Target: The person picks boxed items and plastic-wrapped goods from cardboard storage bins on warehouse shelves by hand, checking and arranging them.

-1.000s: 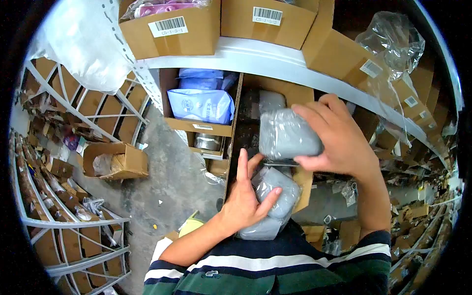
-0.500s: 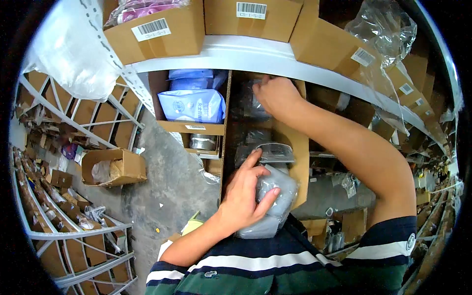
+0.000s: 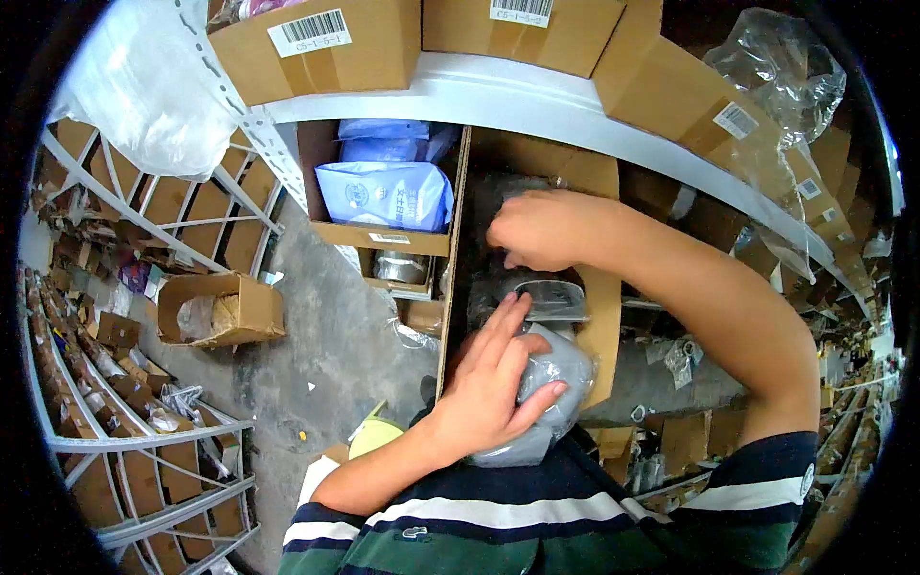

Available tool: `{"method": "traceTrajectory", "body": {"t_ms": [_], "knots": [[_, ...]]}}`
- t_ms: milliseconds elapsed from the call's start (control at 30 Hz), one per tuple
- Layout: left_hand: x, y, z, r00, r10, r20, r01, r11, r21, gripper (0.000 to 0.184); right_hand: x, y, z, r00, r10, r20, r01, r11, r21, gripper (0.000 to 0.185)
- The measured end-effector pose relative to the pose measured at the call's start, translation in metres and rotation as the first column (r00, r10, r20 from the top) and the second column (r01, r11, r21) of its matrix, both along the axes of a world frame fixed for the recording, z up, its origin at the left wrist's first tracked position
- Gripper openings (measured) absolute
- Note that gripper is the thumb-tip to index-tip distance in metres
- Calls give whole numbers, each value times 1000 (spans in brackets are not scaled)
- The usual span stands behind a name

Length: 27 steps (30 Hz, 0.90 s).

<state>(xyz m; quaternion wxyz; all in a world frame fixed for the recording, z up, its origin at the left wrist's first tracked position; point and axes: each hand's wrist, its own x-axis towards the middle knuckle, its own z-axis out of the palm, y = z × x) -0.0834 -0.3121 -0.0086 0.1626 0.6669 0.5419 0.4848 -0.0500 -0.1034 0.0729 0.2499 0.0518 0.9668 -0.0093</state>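
Observation:
A long open cardboard box (image 3: 602, 356) is pulled out from the shelf in front of me. Inside its near end lie grey, rounded items in clear plastic wrap (image 3: 567, 369), with a clear-wrapped piece (image 3: 556, 301) just beyond them. My left hand (image 3: 491, 391) rests on the wrapped items, fingers stretched out and thumb apart. Deeper in the box, my right hand (image 3: 544, 230) is bent down with its fingers curled. Its fingertips are partly hidden, and what they hold, if anything, cannot be made out. Dark shadow covers much of the box's inside.
Beside the box, blue packets (image 3: 385, 196) stand in another carton. A white shelf beam (image 3: 517, 88) runs overhead, with labelled cartons (image 3: 335, 62) above it. To the left, a cardboard box (image 3: 259, 311) sits on the concrete floor (image 3: 316, 374) near metal racks (image 3: 158, 446).
My right hand has come back from the far part of the box toward my left hand. My left hand stays on the wrapped items. The view has shifted slightly.

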Motion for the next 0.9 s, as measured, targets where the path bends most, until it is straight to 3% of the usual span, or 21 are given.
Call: {"method": "traceTrajectory", "body": {"t_ms": [100,233,367,500,567,767,900], "knots": [[-1,0,-2,1000,-3,7,3,1000,5,44,-6,7,-31,1000,-3,30,5,998,-67,24],[-2,1,-6,998,-7,56,5,999,41,44,-21,-7,-6,983,-8,183,-11,995,98,28],[-3,1,-5,998,-21,56,18,999,48,44,-11,17,-1,998,58,-5,-54,962,267,49],[-4,2,0,999,-23,27,22,999,32,46,-6,26,-12,998,58,-25,-44,913,405,58],[-5,-1,7,999,-36,-40,34,998,-50,52,-1,38,-20,987,83,-139,-14,897,441,62],[-8,-12,23,976,-74,-206,48,990,-130,71,1,49,-21,987,101,-125,-19,847,532,68],[-6,-16,36,951,-108,-291,49,979,-200,79,-2,61,-23,994,64,-89,-12,871,491,70]]}}
